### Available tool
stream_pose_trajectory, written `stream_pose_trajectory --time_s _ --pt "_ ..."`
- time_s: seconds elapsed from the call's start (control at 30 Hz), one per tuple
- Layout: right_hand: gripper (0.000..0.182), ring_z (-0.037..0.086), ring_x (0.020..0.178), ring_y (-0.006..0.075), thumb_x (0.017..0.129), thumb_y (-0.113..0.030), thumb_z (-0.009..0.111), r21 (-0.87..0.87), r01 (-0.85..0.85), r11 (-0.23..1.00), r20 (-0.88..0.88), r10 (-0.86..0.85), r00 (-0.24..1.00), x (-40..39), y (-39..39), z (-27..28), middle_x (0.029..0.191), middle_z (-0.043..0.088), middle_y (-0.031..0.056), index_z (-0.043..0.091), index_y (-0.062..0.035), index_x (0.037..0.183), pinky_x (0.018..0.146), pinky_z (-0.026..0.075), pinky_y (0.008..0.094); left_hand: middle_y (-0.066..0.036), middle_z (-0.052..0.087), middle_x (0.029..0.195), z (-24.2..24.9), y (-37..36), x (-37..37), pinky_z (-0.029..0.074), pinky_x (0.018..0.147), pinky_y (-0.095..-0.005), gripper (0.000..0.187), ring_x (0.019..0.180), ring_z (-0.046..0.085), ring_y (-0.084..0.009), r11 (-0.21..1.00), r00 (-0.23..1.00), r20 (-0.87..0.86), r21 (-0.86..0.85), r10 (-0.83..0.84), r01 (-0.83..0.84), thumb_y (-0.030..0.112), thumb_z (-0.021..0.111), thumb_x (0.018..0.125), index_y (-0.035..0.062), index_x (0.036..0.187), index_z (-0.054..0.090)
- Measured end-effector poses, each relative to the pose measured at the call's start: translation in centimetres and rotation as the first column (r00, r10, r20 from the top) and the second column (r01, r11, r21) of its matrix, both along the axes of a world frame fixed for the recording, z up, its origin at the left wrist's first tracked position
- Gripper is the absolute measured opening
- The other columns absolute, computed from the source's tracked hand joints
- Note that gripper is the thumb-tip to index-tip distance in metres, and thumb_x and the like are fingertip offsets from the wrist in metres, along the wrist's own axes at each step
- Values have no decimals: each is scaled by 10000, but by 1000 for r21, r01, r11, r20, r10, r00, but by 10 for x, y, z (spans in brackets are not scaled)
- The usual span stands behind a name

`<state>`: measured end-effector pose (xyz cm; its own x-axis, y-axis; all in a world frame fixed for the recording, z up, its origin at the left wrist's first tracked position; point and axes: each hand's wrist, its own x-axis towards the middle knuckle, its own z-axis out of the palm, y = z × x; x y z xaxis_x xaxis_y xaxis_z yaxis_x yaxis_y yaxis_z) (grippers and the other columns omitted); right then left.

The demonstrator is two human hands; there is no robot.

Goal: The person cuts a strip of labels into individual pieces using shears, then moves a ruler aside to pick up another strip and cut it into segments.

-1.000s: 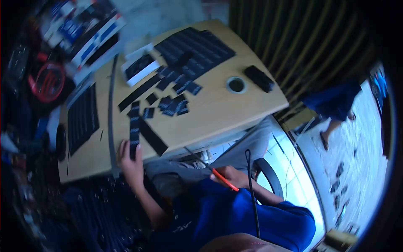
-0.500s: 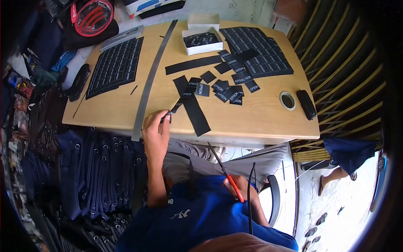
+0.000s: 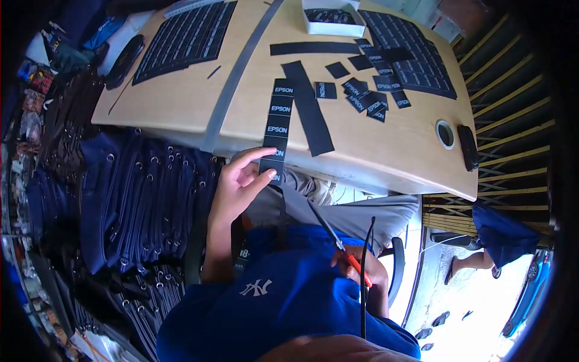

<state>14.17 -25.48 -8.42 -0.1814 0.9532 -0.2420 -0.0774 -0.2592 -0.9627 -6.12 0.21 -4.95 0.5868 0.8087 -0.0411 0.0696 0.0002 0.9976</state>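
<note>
The left hand point(image 3: 232, 190) has its thumb and index finger clamped on the near end of the EPSON strip point(image 3: 277, 129), tips slightly apart along it, and the strip extends from them over the edge of the table point(image 3: 392, 142). Just right of it lies a plain black strip point(image 3: 309, 111), then loose EPSON pieces point(image 3: 375, 104). The right hand point(image 3: 374, 271) has its fingers closed around the orange-handled scissors point(image 3: 329, 228), blades pointing tableward

Hand point(image 3: 240, 184) holding EPSON strip point(image 3: 278, 128), hand point(image 3: 357, 265) gripping orange-handled scissors point(image 3: 341, 246), wooden table point(image 3: 374, 142)
</note>
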Motion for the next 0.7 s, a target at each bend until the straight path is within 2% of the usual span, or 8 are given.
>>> stream_pose_trajectory --time_s 0.1,0.27,0.33,0.37,0.43,0.47,0.53,0.7 --pt "534 521 634 145 773 -510 659 -48 -13 999 13 13 1000 -3 8 2 732 562 52 618 0 923 576 406 283 -43 536 1156 -6 -5 4 426 671 -162 413 811 501 -19 987 978 134 51 -160 155 -67 628 827 7 1228 566" --pt "526 479 588 106 747 -488 688 -25 54 998 -27 -55 998 -5 14 7 650 510 10 606 5 910 534 378 276 -58 532 1195 -6 -17 8 486 730 -180 513 839 539 -30 981 972 159 -58 -174 185 -90 670 781 17 1265 541" --pt "603 478 586 100 718 -554 707 -69 87 994 -32 -90 995 -1 16 14 632 496 -2 601 13 895 525 371 276 -47 572 1119 -5 -18 7 475 676 -165 573 766 538 -18 971 966 122 -37 -230 236 -98 686 761 30 1294 520" --pt "658 483 588 105 695 -609 701 -39 86 996 48 -84 995 4 14 11 633 497 3 601 11 892 526 374 277 -47 572 1119 -4 -18 5 475 676 -165 573 766 538 -18 970 965 121 -46 -231 238 -98 686 761 30 1294 520" --pt "788 499 582 130 632 -742 667 -3 108 994 146 -106 984 7 13 11 630 499 17 597 5 873 532 385 280 -72 655 968 -3 -17 2 508 710 -200 626 801 621 -81 943 941 61 0 -333 334 -124 683 747 -19 1323 462" --pt "788 499 582 130 632 -742 667 -13 109 994 143 -106 984 10 14 11 630 499 17 597 5 873 532 385 280 -72 655 968 -2 -18 2 508 710 -200 626 801 621 -81 942 940 61 -11 -334 336 -124 683 747 -19 1323 462" --pt "788 515 572 154 644 -754 642 -24 -3 1000 173 7 985 17 12 11 631 509 34 592 4 855 527 393 289 -8 650 804 1 -21 2 452 629 -155 675 666 536 -10 927 927 69 -43 -370 373 -103 708 737 39 1349 460" --pt "851 506 526 163 625 -819 584 -32 -74 997 179 79 981 28 7 13 609 516 43 586 0 859 492 385 303 -59 678 839 9 -24 5 490 685 -189 719 764 599 -55 857 866 137 -136 -480 497 -102 713 732 43 1374 424"
